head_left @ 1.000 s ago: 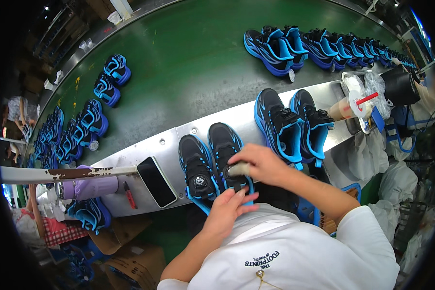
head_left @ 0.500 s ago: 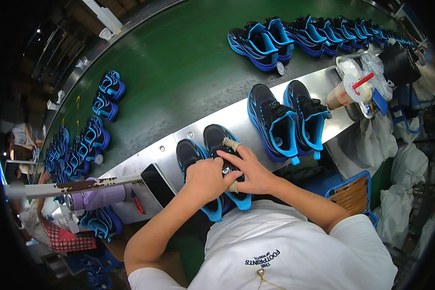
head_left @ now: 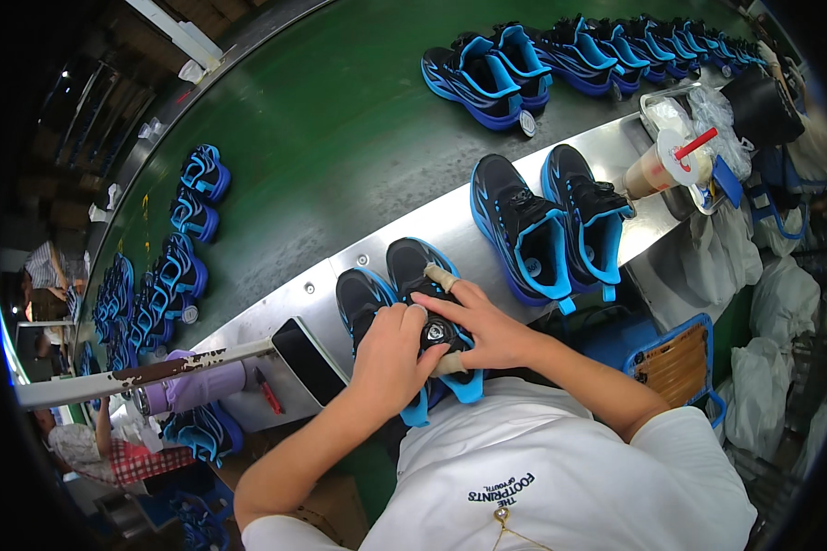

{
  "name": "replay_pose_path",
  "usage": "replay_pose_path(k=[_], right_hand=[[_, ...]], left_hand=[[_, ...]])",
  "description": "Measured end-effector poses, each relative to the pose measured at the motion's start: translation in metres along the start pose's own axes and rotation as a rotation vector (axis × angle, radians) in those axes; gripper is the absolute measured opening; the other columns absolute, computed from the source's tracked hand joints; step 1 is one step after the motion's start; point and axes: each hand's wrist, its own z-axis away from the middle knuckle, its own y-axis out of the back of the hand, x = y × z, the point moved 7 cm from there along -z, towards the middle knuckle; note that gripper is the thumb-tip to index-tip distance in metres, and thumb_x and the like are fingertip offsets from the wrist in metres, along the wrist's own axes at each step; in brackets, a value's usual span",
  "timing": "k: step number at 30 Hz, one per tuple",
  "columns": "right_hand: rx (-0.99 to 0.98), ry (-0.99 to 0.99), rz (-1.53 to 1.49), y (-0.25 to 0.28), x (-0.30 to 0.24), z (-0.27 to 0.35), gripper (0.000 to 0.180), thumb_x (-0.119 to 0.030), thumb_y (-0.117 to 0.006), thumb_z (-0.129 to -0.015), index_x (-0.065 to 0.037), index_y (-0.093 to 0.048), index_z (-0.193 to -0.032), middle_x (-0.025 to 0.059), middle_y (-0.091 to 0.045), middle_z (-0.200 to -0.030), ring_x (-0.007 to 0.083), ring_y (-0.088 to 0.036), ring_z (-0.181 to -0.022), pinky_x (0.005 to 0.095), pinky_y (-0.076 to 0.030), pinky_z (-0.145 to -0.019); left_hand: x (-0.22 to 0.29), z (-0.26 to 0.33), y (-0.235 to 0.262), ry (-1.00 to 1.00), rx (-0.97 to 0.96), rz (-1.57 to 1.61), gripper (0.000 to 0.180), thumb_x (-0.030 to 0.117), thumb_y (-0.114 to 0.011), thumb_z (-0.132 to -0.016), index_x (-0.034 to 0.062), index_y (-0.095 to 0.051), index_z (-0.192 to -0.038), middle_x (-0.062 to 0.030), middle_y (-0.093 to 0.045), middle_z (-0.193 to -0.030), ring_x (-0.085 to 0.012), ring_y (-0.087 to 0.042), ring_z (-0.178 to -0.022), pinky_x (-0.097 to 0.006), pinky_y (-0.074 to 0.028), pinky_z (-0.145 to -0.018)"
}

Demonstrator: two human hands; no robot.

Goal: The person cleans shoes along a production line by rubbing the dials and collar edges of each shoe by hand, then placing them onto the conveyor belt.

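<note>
A pair of black sneakers with blue soles and bright blue lining lies at the metal edge in front of me. Both my hands are on the right sneaker [head_left: 413,258], around a round black dial [head_left: 437,334] with a silvery centre on its tongue. My left hand [head_left: 390,356] has its fingers curled and pressed together beside the dial. With finger and thumb on either side of the dial, my right hand [head_left: 492,332] grips the sneaker; beige covers wrap its index finger and thumb. The left sneaker [head_left: 359,298] is partly hidden behind my left hand.
Another sneaker pair [head_left: 515,225] stands to the right, near a drink cup [head_left: 654,172] with a red straw. More sneakers line the green belt [head_left: 322,138]. On the left are a phone [head_left: 309,360], a red-handled tool [head_left: 268,393], a purple bottle [head_left: 193,386], a metal bar and a co-worker.
My left hand has shifted slightly, and the dial now shows more fully between my hands. Sneakers on the belt sit a little differently in view as the head view has moved slightly.
</note>
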Motion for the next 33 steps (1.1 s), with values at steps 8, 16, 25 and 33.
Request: replay_pose_path(k=[8, 16, 25, 33], right_hand=[[-0.116, -0.136, -0.084, 0.018, 0.013, 0.01, 0.089, -0.047, -0.076, -0.075, -0.011, -0.036, -0.145, 0.0265, -0.028, -0.147, 0.0409, -0.026, -0.137, 0.0436, -0.024, -0.112], [-0.082, -0.181, -0.083, 0.021, 0.015, 0.012, 0.074, -0.038, -0.072, -0.082, -0.009, -0.04, -0.143, 0.024, -0.036, -0.142, 0.0378, -0.035, -0.133, 0.0404, -0.03, -0.109], [-0.027, -0.289, -0.262, 0.03, 0.025, 0.01, 0.049, -0.026, -0.067, -0.088, -0.01, -0.054, -0.133, 0.0226, -0.045, -0.135, 0.0347, -0.044, -0.127, 0.0374, -0.038, -0.104], [-0.022, -0.29, -0.26, 0.029, 0.024, 0.013, 0.049, -0.025, -0.068, -0.087, -0.008, -0.054, -0.132, 0.022, -0.044, -0.136, 0.0339, -0.043, -0.129, 0.0365, -0.037, -0.104]], left_hand=[[-0.004, 0.008, 0.004, 0.109, 0.222, 0.143, 0.034, 0.014, -0.078, -0.071, -0.0005, -0.056, -0.094, -0.0145, -0.052, -0.09, -0.0319, -0.05, -0.082, -0.039, -0.042, -0.071], [-0.003, -0.001, 0.003, -0.083, 0.103, 0.266, 0.028, 0.009, -0.075, -0.074, 0.0002, -0.058, -0.094, -0.011, -0.054, -0.091, -0.0284, -0.052, -0.08, -0.037, -0.044, -0.071], [0.003, -0.001, 0.0, 0.052, 0.204, 0.213, 0.042, 0.018, -0.081, -0.068, -0.0005, -0.058, -0.097, -0.0132, -0.055, -0.094, -0.0329, -0.053, -0.091, -0.039, -0.045, -0.081], [-0.009, -0.005, -0.006, 0.126, 0.074, 0.494, 0.027, 0.003, -0.075, -0.071, -0.0027, -0.059, -0.092, -0.0098, -0.052, -0.086, -0.019, -0.055, -0.067, -0.032, -0.046, -0.062]])
